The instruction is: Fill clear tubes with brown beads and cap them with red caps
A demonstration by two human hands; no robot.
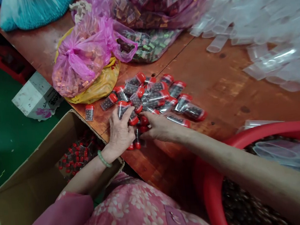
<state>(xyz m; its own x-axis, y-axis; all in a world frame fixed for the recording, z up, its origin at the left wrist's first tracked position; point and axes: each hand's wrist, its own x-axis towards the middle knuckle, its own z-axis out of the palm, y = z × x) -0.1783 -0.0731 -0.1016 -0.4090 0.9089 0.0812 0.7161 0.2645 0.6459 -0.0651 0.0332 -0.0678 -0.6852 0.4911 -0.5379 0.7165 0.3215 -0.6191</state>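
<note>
A pile of clear plastic tubes with red caps (155,96), filled with dark beads, lies near the table's edge. At the near side of this pile, my left hand (121,130) curls its fingers over a red-capped tube (123,107). Opposite it, my right hand (156,126) reaches in from the right, its fingers closed around red-capped tubes (143,121) that they partly hide. Between the two hands, a few more capped tubes (136,141) stand or lean together close to the table edge.
An open cardboard box (23,185) below the table holds many red-capped tubes. A red basin (214,190) of dark beads stands right. Empty clear tubes (257,21) heap at the back right. Knotted pink (83,58) and blue bags (35,12) sit on the table (203,66).
</note>
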